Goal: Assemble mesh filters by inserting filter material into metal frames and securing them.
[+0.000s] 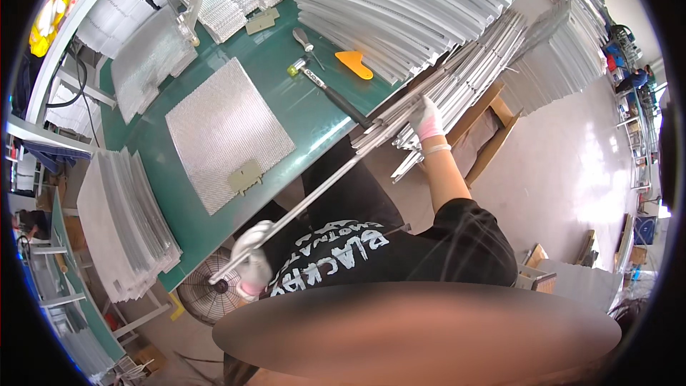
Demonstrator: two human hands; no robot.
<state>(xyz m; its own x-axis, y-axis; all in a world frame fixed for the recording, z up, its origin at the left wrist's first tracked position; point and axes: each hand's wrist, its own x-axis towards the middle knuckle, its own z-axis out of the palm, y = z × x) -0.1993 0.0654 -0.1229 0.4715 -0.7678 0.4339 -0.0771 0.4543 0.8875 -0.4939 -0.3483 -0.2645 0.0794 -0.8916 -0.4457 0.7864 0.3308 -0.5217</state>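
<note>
A long, thin metal strip (314, 204) slants across in front of my body, beyond the table's near edge. My left hand (254, 271), in a white glove, is closed around its lower left end. At the other end my right hand (427, 120), also gloved, has its fingers closed on metal strips beside a bundle of similar strips (475, 71); its fingertips are partly hidden. On the green table (286, 93) lies a silvery mesh panel (221, 121) with a small olive-grey plate (246, 177) on its near corner.
A mallet (343, 104), a screwdriver (304, 39) and an orange scraper (354, 64) lie on the table. Tall stacks of panels (400, 14) stand at the back, with more sheets (128, 221) at the left. Below the bundle is a cardboard box (493, 132); a floor fan (207, 289) stands lower left.
</note>
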